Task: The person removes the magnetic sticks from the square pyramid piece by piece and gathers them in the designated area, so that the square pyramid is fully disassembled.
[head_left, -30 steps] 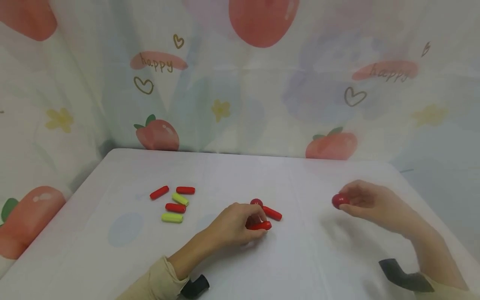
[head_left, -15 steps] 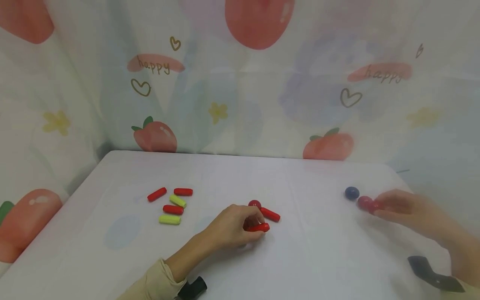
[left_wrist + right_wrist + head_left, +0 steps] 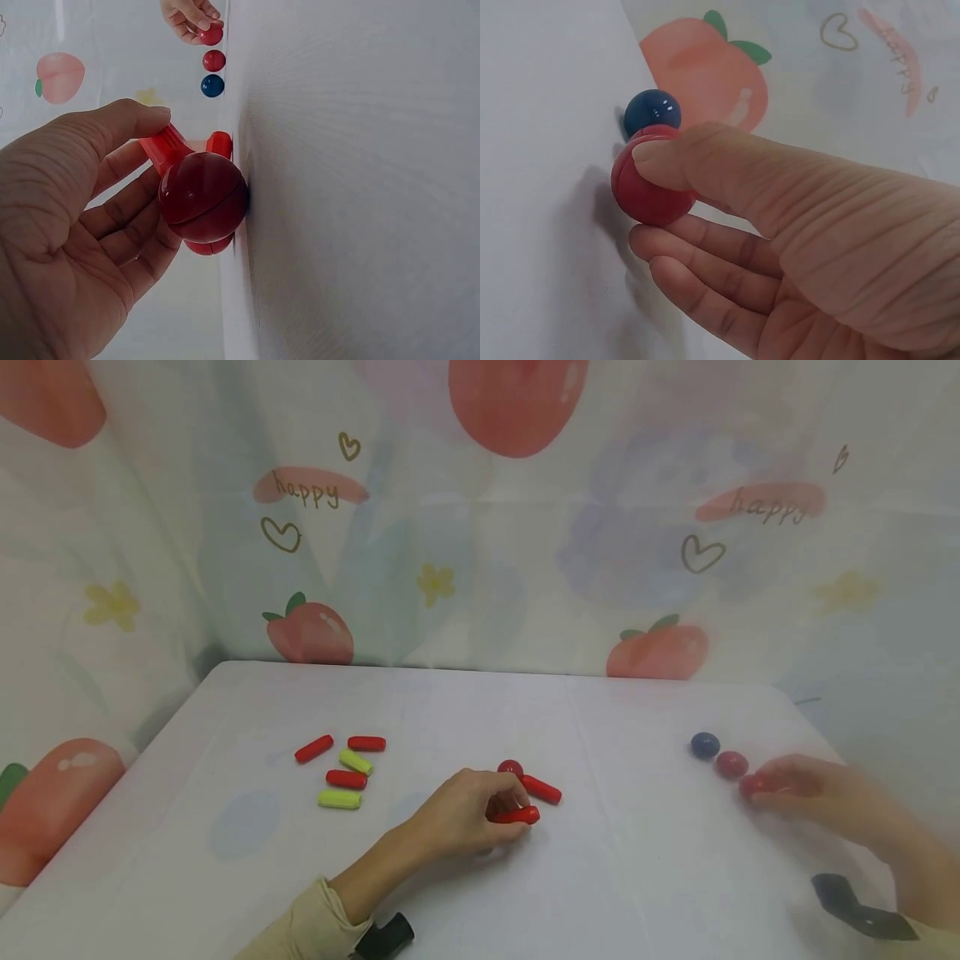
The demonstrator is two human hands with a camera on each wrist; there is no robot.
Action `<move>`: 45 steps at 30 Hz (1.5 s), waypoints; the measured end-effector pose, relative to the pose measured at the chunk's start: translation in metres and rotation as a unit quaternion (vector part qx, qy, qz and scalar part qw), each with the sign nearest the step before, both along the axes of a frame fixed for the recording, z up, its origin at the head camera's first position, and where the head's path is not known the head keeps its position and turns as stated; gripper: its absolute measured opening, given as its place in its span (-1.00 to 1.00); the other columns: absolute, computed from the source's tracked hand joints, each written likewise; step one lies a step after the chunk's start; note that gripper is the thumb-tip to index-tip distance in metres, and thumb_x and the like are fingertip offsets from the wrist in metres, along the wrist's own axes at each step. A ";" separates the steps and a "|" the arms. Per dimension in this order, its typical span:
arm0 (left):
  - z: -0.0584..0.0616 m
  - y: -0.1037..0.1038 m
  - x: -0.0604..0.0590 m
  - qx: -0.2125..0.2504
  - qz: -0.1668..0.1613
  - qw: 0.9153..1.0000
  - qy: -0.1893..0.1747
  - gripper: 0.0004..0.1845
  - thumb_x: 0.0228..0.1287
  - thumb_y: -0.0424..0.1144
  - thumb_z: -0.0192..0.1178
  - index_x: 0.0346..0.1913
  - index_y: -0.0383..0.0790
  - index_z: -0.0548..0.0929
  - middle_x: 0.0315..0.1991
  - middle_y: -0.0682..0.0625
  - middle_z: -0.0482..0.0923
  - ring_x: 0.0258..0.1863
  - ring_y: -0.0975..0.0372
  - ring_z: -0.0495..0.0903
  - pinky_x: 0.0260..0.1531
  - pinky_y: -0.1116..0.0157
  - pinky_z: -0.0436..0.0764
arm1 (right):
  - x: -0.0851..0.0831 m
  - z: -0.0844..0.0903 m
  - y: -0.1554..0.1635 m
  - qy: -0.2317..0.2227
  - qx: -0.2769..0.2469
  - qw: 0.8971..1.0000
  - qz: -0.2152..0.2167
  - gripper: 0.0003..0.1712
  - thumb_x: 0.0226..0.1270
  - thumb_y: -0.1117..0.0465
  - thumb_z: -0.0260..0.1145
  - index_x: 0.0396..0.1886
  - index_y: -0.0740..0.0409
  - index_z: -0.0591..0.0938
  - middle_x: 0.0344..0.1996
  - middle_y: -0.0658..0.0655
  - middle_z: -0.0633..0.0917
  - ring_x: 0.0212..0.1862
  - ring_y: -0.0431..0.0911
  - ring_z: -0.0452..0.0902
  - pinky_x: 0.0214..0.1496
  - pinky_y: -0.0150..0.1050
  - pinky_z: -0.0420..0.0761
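Observation:
In the head view, my left hand (image 3: 468, 814) pinches a red rod (image 3: 519, 815) low over the table. The left wrist view shows a red ball (image 3: 202, 196) at that rod's near end, a side the hand hides in the head view. Just beyond lie another red ball (image 3: 510, 768) and a second red rod (image 3: 542, 789), close together. On the right, my right hand (image 3: 825, 793) holds a red ball (image 3: 752, 786) between thumb and fingers. Beside it on the table sit a red ball (image 3: 731, 765) and a blue ball (image 3: 705, 745), roughly in line.
To the left lie loose rods: red ones (image 3: 313, 749) and two yellow-green ones (image 3: 340, 799). The white table (image 3: 600, 877) ends at a patterned cloth backdrop (image 3: 510, 585). A dark band (image 3: 862, 906) sits at the right wrist.
My right hand has carried its red ball rightward and lowered it beside the other balls, uncovering the blue and red balls there. The left hand keeps its hold on the rod, nearly still.

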State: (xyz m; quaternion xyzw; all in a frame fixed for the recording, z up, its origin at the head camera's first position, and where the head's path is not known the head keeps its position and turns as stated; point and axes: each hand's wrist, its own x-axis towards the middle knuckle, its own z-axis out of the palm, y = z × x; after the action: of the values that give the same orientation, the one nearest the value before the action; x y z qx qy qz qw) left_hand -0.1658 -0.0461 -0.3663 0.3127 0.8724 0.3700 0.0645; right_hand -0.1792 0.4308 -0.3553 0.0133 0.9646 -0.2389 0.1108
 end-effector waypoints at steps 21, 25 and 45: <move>-0.002 0.001 -0.001 0.033 -0.030 0.999 -0.008 -0.75 0.19 -0.28 0.49 -0.10 -0.08 0.68 -0.27 0.18 0.67 -0.34 0.43 0.55 -0.24 0.51 0.62 | 0.002 0.040 -0.034 -0.002 0.028 1.000 -0.009 -0.04 0.25 -0.36 0.40 0.27 0.35 0.45 0.04 0.36 0.65 -0.03 0.18 0.60 -0.22 0.06 0.67; -0.002 0.002 -0.001 0.051 -0.038 0.998 -0.009 -0.77 0.23 -0.28 0.47 -0.10 -0.08 0.67 -0.32 0.18 0.67 -0.40 0.44 0.54 -0.31 0.49 0.63 | 0.006 0.055 -0.065 0.030 0.015 0.999 0.026 -0.20 0.28 -0.26 0.43 0.22 0.27 0.52 -0.05 0.20 0.73 -0.07 0.08 0.66 -0.21 -0.02 0.69; -0.005 0.007 0.002 0.146 -0.039 0.986 -0.074 -0.74 0.31 -0.35 0.39 0.02 -0.12 0.65 -0.21 0.13 0.73 -0.24 0.44 0.65 -0.12 0.43 0.66 | 0.024 0.038 -0.183 0.102 -0.061 0.965 0.234 -0.59 0.20 0.01 0.56 -0.05 0.07 0.66 -0.27 -0.13 0.68 -0.28 -0.30 0.54 -0.23 -0.37 0.62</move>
State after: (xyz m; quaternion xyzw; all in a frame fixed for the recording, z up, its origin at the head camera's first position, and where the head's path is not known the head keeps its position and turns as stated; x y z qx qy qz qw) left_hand -0.1638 -0.0391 -0.3709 0.3243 0.7891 0.5126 0.0972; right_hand -0.1553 0.2479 -0.3172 -0.2443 0.9305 -0.2649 0.0654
